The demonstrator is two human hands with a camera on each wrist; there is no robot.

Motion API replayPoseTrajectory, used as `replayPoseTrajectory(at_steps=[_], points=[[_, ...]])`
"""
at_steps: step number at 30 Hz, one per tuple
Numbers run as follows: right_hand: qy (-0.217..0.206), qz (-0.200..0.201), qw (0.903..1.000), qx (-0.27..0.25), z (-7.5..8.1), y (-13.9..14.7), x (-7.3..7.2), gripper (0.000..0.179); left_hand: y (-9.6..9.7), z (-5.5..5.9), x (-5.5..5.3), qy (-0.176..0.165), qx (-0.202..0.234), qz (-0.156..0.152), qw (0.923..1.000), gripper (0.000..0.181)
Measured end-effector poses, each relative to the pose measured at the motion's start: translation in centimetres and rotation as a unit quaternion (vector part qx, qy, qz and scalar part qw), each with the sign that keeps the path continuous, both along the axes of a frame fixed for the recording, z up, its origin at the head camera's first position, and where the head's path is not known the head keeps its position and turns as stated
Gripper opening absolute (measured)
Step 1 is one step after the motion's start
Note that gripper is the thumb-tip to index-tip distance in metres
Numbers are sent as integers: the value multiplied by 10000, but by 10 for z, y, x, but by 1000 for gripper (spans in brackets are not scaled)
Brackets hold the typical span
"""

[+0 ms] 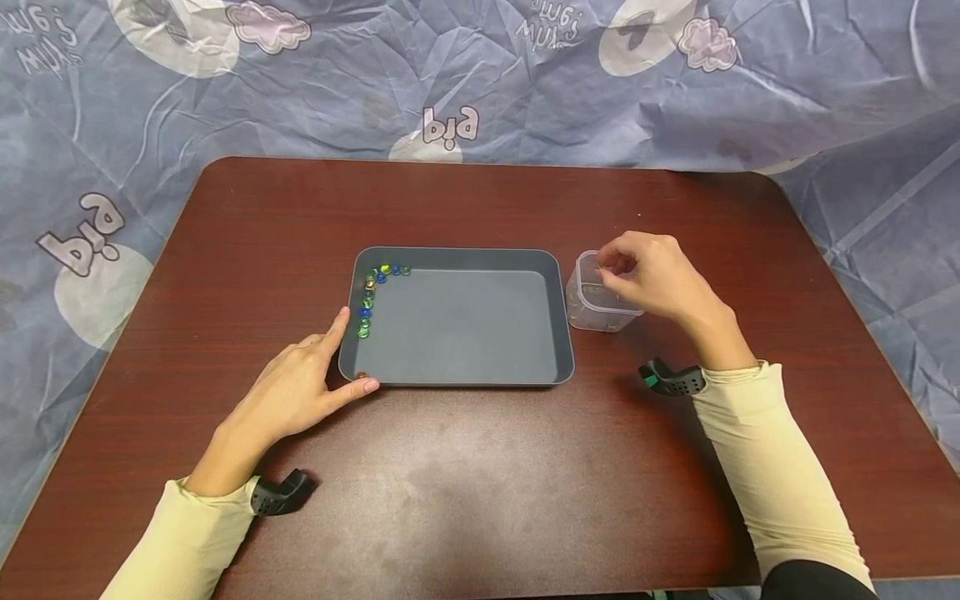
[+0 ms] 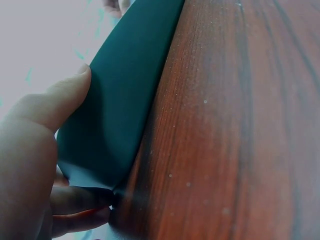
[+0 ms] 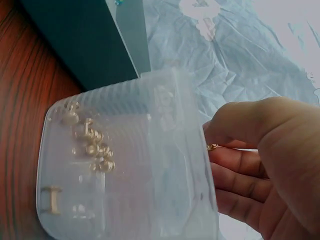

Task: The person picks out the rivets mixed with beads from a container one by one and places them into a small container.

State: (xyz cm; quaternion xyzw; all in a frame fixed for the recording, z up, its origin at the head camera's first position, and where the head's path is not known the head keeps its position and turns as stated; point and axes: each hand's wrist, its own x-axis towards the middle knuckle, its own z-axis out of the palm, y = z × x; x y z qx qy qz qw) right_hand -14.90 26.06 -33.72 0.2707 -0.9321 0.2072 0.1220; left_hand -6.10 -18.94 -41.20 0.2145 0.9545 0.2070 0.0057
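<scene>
A grey rectangular tray (image 1: 480,325) lies on the table, with my left hand (image 1: 296,390) spread at its near left corner. The thumb touches the near wall and the index finger lies along the left wall. Inside, glass marbles (image 1: 365,313) line the left side and far left corner, with a small gold piece (image 1: 370,285) among them. Over a clear plastic container (image 1: 606,320), my right hand (image 1: 660,271) pinches a small gold-coloured stud (image 3: 212,147), mostly hidden by the fingers. Several spool-shaped gold studs (image 3: 95,142) lie in the container.
The container stands just right of the tray on a brown wooden table (image 1: 480,492). A small reddish-brown thing (image 1: 361,376) sits in the tray's near left corner. Behind the table hangs a wrinkled blue-grey printed cloth (image 1: 330,100).
</scene>
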Motion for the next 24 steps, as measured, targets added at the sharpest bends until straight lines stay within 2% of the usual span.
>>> replayPoseTrajectory(at_steps=[24], points=[[-68, -10, 9999, 103, -5, 12, 6, 9, 0, -1, -1, 33, 10, -4, 10000, 103]])
